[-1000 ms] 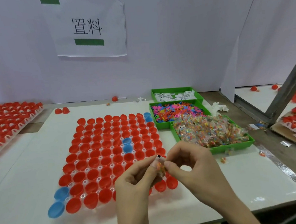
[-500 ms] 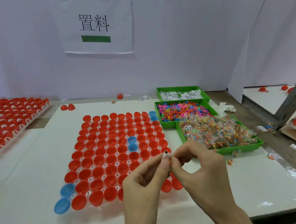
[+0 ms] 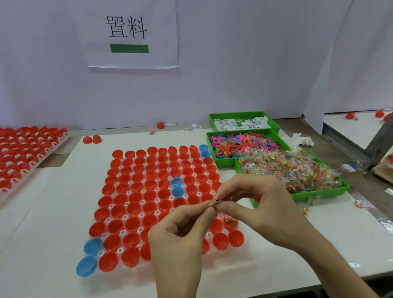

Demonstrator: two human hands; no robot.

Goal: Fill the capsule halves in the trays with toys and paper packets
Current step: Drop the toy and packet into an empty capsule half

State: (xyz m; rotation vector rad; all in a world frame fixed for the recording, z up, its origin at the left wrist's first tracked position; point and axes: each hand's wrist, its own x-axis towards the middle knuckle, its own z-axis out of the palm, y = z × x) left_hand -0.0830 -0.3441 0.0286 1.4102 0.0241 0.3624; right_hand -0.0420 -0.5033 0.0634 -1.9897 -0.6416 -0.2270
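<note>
**Squeeze it small, drop it straight**

Your left hand and right hand both pinch one small toy packet between thumb and fingertips, just above the near right corner of the clear tray. Press the packet compact so it sits below the rim. Then lower it into an empty red capsule half beside the filled capsule half. The green bin of packets lies to your right.
</note>
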